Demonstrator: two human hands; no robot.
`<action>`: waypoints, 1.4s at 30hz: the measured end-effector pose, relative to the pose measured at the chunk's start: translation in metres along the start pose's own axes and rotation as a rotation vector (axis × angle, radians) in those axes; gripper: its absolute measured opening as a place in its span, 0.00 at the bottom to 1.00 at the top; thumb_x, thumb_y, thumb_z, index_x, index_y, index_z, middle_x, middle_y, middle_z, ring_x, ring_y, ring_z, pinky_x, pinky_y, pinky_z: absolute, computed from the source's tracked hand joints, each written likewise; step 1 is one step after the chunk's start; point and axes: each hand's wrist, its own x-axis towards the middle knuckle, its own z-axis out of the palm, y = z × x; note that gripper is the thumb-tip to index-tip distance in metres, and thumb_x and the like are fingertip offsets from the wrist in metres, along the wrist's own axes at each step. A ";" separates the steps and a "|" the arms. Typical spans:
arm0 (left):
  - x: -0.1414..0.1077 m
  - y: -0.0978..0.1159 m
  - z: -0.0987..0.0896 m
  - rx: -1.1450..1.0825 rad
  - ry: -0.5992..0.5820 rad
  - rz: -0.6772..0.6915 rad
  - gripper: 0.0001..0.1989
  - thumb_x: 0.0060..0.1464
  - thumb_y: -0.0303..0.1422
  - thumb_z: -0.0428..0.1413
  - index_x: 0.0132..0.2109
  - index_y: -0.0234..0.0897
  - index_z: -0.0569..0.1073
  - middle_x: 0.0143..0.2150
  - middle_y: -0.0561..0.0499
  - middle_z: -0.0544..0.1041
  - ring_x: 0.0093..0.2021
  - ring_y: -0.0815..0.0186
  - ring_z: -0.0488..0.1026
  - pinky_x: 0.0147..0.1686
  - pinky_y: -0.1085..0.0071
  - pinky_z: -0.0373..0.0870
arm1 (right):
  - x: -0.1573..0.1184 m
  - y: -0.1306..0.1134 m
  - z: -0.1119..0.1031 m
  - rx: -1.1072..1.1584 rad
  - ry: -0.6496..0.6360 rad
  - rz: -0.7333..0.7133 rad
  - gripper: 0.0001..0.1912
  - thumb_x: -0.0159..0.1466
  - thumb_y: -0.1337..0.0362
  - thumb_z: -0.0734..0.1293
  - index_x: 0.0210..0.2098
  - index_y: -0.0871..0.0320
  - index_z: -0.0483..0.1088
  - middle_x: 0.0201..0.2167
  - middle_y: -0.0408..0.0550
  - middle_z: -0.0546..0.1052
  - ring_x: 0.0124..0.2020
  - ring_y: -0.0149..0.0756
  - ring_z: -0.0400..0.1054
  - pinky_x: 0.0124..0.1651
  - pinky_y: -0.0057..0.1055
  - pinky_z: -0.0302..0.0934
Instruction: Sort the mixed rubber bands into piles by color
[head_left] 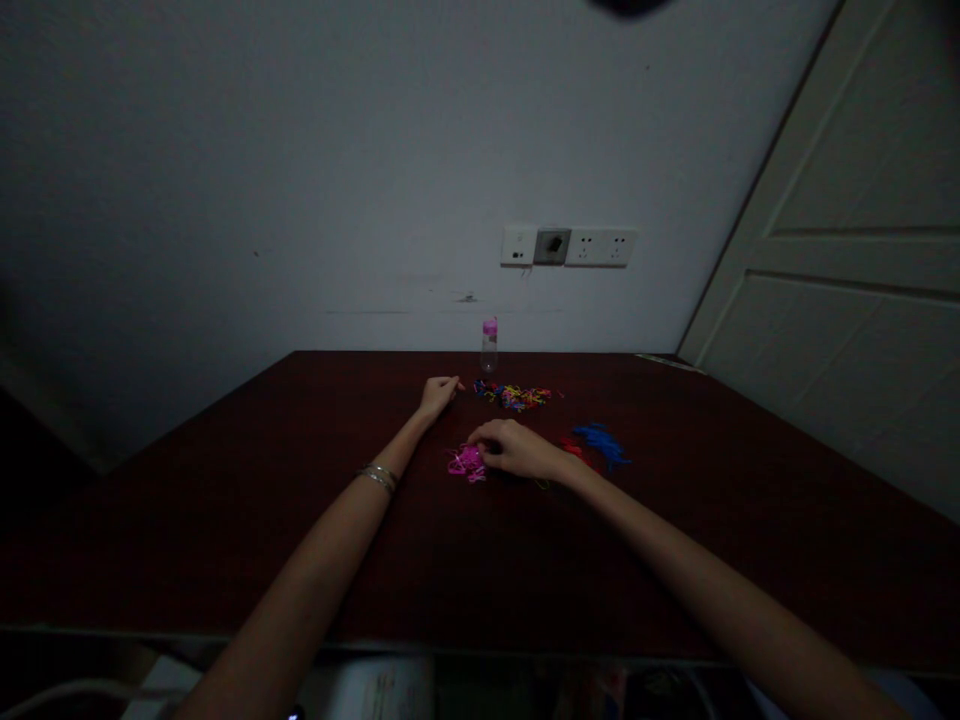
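Pink strands point(466, 462) lie in a pile at the curled fingertips of the right hand point(517, 448); whether these pinch any, I cannot tell. Beyond the pile, on the table point(300, 430), rests the left hand point(439, 397), its grip unclear. Mixed-colour strands point(525, 398) lie beyond the pile too, a pink-capped bottle point(490, 352) farther back; blue strands point(600, 443) and red strands point(576, 450) lie right of it.

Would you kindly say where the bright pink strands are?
In the head view, the pink strands lie below and slightly left of centre, beside the right hand.
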 end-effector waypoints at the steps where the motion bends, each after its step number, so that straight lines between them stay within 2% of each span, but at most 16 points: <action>1: 0.000 0.000 0.000 0.000 -0.004 0.003 0.18 0.48 0.41 0.50 0.27 0.29 0.74 0.14 0.57 0.58 0.16 0.75 0.53 0.18 0.76 0.47 | 0.000 -0.002 0.001 -0.035 -0.014 -0.005 0.15 0.56 0.71 0.63 0.42 0.58 0.72 0.36 0.49 0.75 0.35 0.33 0.67 0.39 0.29 0.58; 5: 0.003 -0.003 0.000 0.011 -0.012 0.004 0.18 0.47 0.42 0.50 0.27 0.29 0.74 0.14 0.57 0.58 0.16 0.75 0.53 0.18 0.76 0.48 | -0.001 -0.003 -0.001 -0.085 -0.035 -0.035 0.14 0.57 0.68 0.63 0.43 0.58 0.72 0.38 0.51 0.75 0.39 0.36 0.67 0.41 0.30 0.58; 10: 0.003 -0.004 0.000 0.033 -0.005 -0.002 0.19 0.48 0.43 0.49 0.28 0.29 0.74 0.13 0.58 0.57 0.16 0.75 0.53 0.18 0.76 0.48 | -0.001 0.014 -0.021 -0.029 0.104 -0.035 0.12 0.58 0.68 0.62 0.41 0.58 0.73 0.36 0.49 0.76 0.37 0.34 0.68 0.41 0.31 0.60; 13: 0.003 -0.004 0.000 0.024 -0.012 0.002 0.18 0.48 0.42 0.50 0.27 0.29 0.74 0.13 0.58 0.58 0.16 0.75 0.53 0.19 0.76 0.48 | -0.005 0.043 -0.036 -0.046 0.238 0.052 0.12 0.58 0.68 0.62 0.39 0.57 0.73 0.36 0.48 0.76 0.37 0.34 0.68 0.41 0.31 0.60; 18: 0.004 -0.004 0.001 0.041 -0.035 0.003 0.18 0.48 0.41 0.49 0.27 0.30 0.74 0.13 0.58 0.58 0.16 0.75 0.53 0.20 0.76 0.50 | -0.031 0.110 -0.057 -0.125 0.427 0.319 0.12 0.58 0.65 0.61 0.36 0.59 0.75 0.36 0.51 0.77 0.37 0.37 0.69 0.42 0.31 0.61; 22: 0.003 0.000 0.003 0.137 -0.046 0.030 0.17 0.47 0.40 0.51 0.27 0.30 0.76 0.13 0.57 0.60 0.17 0.74 0.55 0.21 0.76 0.51 | -0.059 0.155 -0.065 -0.129 0.503 0.492 0.13 0.56 0.64 0.60 0.35 0.61 0.75 0.35 0.51 0.78 0.38 0.39 0.70 0.42 0.31 0.61; 26: 0.000 0.008 0.006 0.256 -0.068 0.063 0.15 0.47 0.38 0.52 0.28 0.30 0.76 0.15 0.55 0.63 0.19 0.72 0.58 0.22 0.75 0.53 | -0.078 0.183 -0.064 -0.076 0.553 0.636 0.15 0.55 0.62 0.61 0.36 0.62 0.75 0.33 0.51 0.78 0.35 0.39 0.71 0.39 0.31 0.62; 30: -0.001 0.016 0.012 0.388 -0.113 0.118 0.13 0.47 0.36 0.53 0.31 0.31 0.77 0.23 0.50 0.73 0.26 0.69 0.66 0.27 0.75 0.58 | -0.087 0.197 -0.058 -0.057 0.587 0.679 0.15 0.54 0.63 0.61 0.35 0.62 0.75 0.33 0.51 0.78 0.35 0.39 0.71 0.39 0.31 0.62; 33: -0.003 0.024 0.020 0.527 -0.146 0.156 0.13 0.47 0.37 0.54 0.36 0.33 0.78 0.32 0.47 0.76 0.32 0.66 0.69 0.31 0.74 0.61 | -0.088 0.199 -0.055 -0.044 0.598 0.671 0.15 0.54 0.63 0.61 0.35 0.62 0.75 0.33 0.51 0.78 0.36 0.38 0.71 0.39 0.30 0.62; 37: -0.005 0.035 0.032 0.724 -0.199 0.136 0.18 0.48 0.41 0.54 0.45 0.39 0.75 0.41 0.47 0.76 0.39 0.63 0.71 0.36 0.73 0.64 | -0.087 0.198 -0.053 -0.052 0.565 0.671 0.14 0.54 0.63 0.61 0.34 0.62 0.75 0.33 0.50 0.78 0.35 0.38 0.71 0.39 0.29 0.62; 42: -0.005 0.038 0.043 0.833 -0.258 0.098 0.23 0.49 0.45 0.53 0.52 0.42 0.69 0.50 0.46 0.73 0.47 0.59 0.70 0.42 0.69 0.65 | -0.087 0.198 -0.054 -0.059 0.543 0.679 0.14 0.54 0.63 0.62 0.34 0.61 0.76 0.33 0.50 0.79 0.35 0.38 0.71 0.39 0.29 0.62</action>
